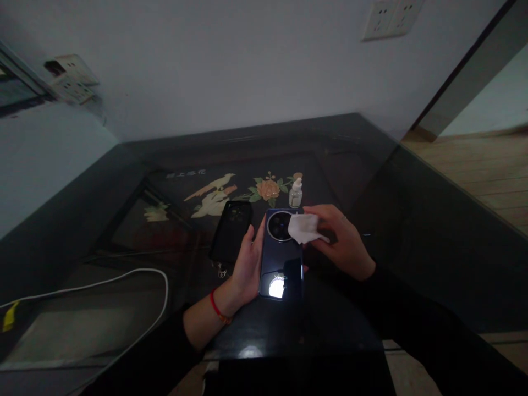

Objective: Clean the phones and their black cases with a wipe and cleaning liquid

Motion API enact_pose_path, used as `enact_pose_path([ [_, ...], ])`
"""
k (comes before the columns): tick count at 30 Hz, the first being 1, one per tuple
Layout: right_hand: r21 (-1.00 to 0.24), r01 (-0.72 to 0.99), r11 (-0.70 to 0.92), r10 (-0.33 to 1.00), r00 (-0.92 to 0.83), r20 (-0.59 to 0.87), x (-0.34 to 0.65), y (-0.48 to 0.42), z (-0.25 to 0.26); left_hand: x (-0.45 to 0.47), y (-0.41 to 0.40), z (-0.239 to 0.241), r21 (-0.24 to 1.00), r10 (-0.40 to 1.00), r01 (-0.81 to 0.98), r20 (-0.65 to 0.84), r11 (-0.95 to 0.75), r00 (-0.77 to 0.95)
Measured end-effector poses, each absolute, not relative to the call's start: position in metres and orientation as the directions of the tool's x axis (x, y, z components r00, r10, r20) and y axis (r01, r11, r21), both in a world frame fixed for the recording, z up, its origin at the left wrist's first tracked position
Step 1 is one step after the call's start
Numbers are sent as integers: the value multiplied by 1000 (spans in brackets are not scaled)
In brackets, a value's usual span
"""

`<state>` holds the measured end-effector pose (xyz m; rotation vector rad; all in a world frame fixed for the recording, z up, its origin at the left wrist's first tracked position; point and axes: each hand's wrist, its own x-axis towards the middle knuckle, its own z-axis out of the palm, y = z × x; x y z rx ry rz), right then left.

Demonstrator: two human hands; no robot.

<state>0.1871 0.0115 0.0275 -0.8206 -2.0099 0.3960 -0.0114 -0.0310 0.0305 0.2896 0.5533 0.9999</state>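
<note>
My left hand [246, 264] grips a dark blue phone [281, 264] by its left edge, back side up, with its round camera ring toward the far end. My right hand [344, 242] pinches a white wipe [303, 227] and presses it on the phone's upper right corner, beside the camera ring. A red cord circles my left wrist. Both sleeves are black.
A black phone case [231, 231] lies on the glass-topped dark table [412, 231] left of the phone. A small clear bottle [296, 193] stands just beyond it. A white cable [124, 280] curves across the left side. Wall sockets [390, 16] sit above; wooden floor lies to the right.
</note>
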Motion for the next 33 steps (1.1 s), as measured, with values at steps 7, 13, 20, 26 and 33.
enact_pose_path([
  [7,-390,481,786,605,-466,646,193,16,20,-13,-27,29,456,855,-723,-306,518,420],
  [13,-239,566,789,583,-566,584,192,17,22,-11,-29,31,496,870,-715,-287,493,401],
  [20,-238,634,736,621,-490,612,188,14,17,-8,-31,32,506,856,-690,-305,517,417],
  [26,-334,576,746,629,-443,639,193,19,19,-11,-32,25,492,835,-677,-253,547,489],
  [33,-280,527,802,575,-556,600,193,18,21,-13,-30,29,471,853,-711,-297,522,429],
])
